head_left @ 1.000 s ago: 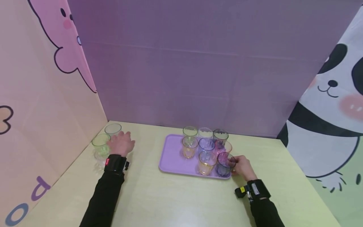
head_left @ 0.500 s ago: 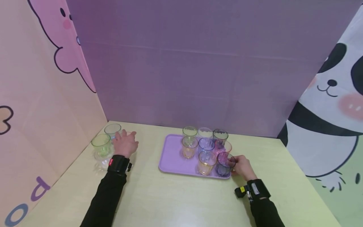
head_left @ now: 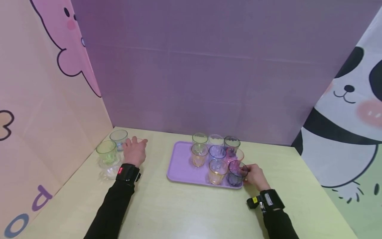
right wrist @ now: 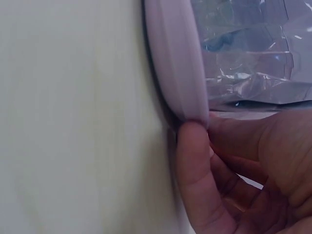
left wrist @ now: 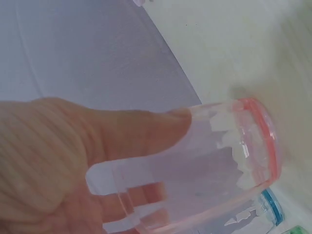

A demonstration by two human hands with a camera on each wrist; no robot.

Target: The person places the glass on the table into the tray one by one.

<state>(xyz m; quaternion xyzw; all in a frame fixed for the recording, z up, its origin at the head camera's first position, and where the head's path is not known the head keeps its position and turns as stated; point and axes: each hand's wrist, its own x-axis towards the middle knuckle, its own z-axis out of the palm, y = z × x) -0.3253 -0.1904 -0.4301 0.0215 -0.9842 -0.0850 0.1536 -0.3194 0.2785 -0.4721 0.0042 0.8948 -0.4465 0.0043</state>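
One pink-rimmed cup (left wrist: 217, 158) sits in my left hand (head_left: 135, 155), fingers curled round it; my right hand (head_left: 256, 176) pinches the tray (head_left: 181, 166) edge, likely steadying it. Next probably calls for careful lifting.

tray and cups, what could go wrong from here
The pink cup in the left hand could knock the blue cup close by. The right hand pinches the edge of the tray, so a tug might jostle the cups crowded toward its right side.
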